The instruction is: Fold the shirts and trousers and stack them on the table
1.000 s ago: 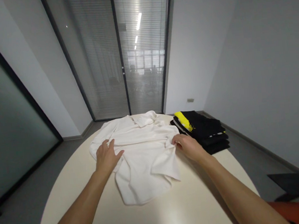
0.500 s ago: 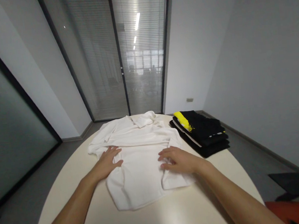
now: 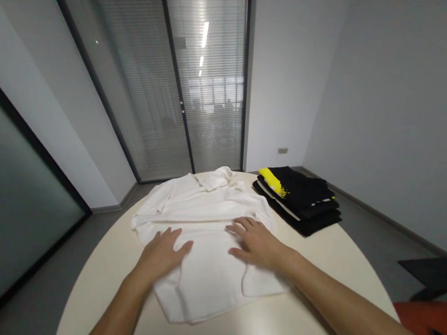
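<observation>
A white collared shirt (image 3: 204, 211) lies spread on a round cream table (image 3: 110, 262), collar at the far side. My left hand (image 3: 162, 252) rests flat on the shirt's left lower part, fingers stretched out. On the shirt's right lower part lies my right hand (image 3: 256, 240), flat as well, fingers spread, beside a folded-in side flap. Neither hand holds anything.
A stack of folded black garments (image 3: 300, 199), the top one with a yellow print, sits on the table's far right. Glass doors with blinds (image 3: 184, 87) stand behind the table. A dark chair part (image 3: 442, 270) and an orange seat (image 3: 443, 317) show at the lower right.
My right hand let go of the shirt's right edge after folding it inward and now lies flat on the cloth. My left hand slid nearer and toward the middle. The shirt looks smoother.
</observation>
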Demonstrator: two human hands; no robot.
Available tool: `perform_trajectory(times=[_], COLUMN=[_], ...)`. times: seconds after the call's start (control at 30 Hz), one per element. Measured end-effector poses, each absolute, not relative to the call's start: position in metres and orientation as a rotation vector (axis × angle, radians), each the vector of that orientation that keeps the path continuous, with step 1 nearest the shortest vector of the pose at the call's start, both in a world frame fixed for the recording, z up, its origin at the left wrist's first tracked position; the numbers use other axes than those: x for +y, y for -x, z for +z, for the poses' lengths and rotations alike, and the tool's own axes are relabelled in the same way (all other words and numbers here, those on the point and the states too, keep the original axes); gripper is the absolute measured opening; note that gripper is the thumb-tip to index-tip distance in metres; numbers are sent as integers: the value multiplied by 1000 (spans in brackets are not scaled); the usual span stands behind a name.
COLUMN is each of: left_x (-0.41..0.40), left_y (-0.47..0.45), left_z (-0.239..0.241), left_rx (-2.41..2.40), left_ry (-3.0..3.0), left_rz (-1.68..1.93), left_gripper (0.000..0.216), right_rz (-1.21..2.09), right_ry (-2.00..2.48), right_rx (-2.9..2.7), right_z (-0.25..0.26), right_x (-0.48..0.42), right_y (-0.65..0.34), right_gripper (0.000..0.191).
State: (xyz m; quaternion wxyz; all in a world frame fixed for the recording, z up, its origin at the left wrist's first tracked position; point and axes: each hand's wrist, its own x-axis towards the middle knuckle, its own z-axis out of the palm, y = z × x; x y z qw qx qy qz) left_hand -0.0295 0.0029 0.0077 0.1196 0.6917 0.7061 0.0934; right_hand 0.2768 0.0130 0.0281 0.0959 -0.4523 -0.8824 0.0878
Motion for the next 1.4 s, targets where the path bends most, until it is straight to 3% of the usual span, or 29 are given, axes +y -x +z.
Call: perform_trajectory(times=[0.1, 0.3, 0.43, 0.7, 0.97, 1.4], left_x=[11, 37, 29, 11, 61, 129], left_y=[22, 21, 10, -18, 19, 39], left_z=[-3, 2, 15, 9, -19, -5], left_rx=[2099, 2282, 2366, 2275, 2314, 2255], left_ry=[-2151, -2325, -2392, -2492, -2337, -2138], left_rz=[159, 365, 499, 432, 154, -26], left_gripper=[83, 50, 42, 53, 54, 65], right_rz=[373, 434, 416, 338, 314, 235], right_ry=[1481, 1713, 1817, 1936, 1834, 1871], right_rx=[-2580, -2519, -2482, -2366, -2436, -2326], right_z=[14, 4, 2, -8, -7, -12], right_x=[16, 49, 82, 138, 169, 187], right_y=[-266, -243, -230, -209, -209, -217], right_gripper=[82, 90, 92, 95, 88, 83])
